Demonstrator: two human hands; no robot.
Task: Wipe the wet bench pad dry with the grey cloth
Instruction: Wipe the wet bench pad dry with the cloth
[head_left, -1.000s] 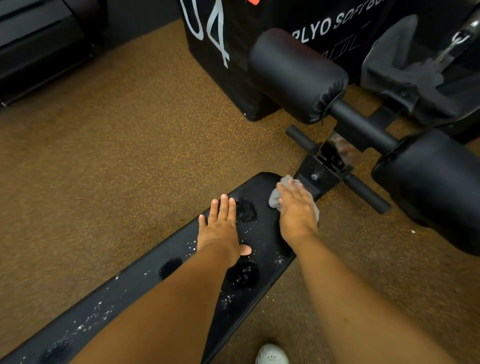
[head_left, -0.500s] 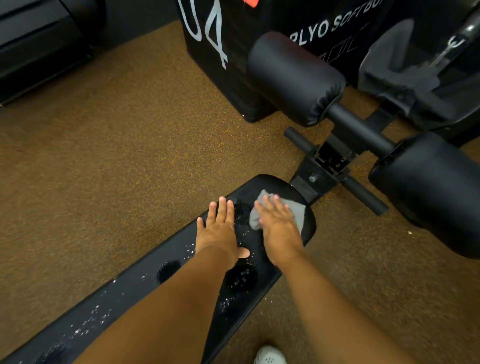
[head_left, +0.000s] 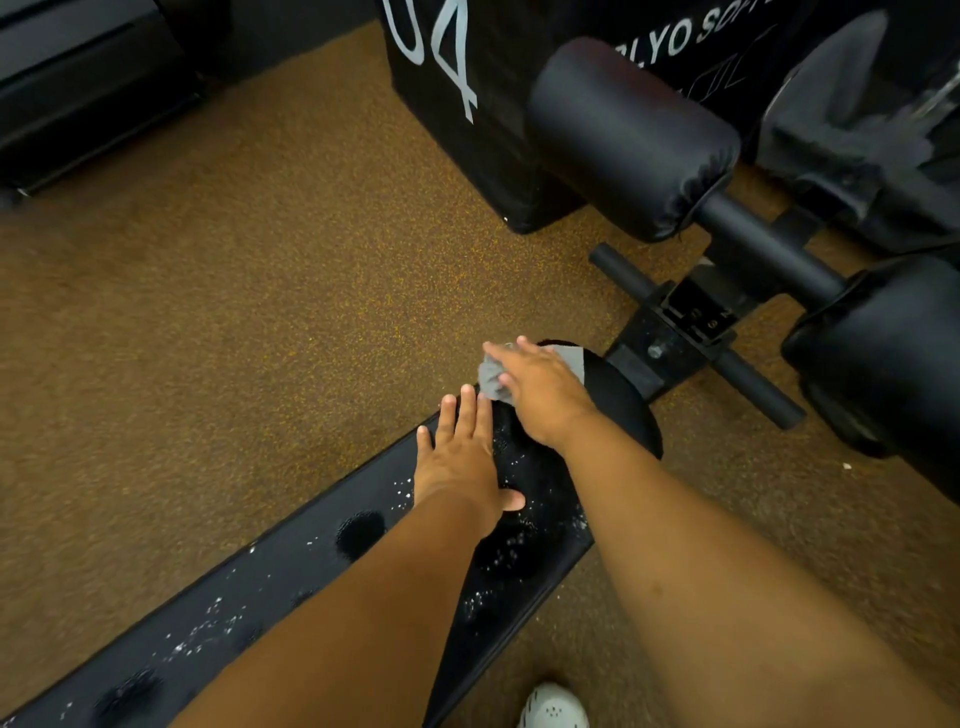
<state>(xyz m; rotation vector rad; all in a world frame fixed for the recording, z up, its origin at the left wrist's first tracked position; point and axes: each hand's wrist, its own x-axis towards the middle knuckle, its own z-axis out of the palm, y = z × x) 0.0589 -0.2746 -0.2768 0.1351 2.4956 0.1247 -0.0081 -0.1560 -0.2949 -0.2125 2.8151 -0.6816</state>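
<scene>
Grey cloth (head_left: 571, 358) sits at bench pad (head_left: 311, 540) far end, pressed flat under right hand (head_left: 540, 395), fingers spread, no pinch. Left hand (head_left: 460, 457) flat, open, bracing beside it. Droplets remain toward near end; best to keep firm pressure, overlapping strokes, dragging toward that wet stretch.

— What carries everything?
— A long black padded bench pad (head_left: 322, 566), running from seven toward one o'clock over speckled brown rubber flooring (head_left: 234, 312).
— What lies on it?
— Water droplets, and a crumpled grey cloth (head_left: 491, 379) at its one o'clock end.
</scene>
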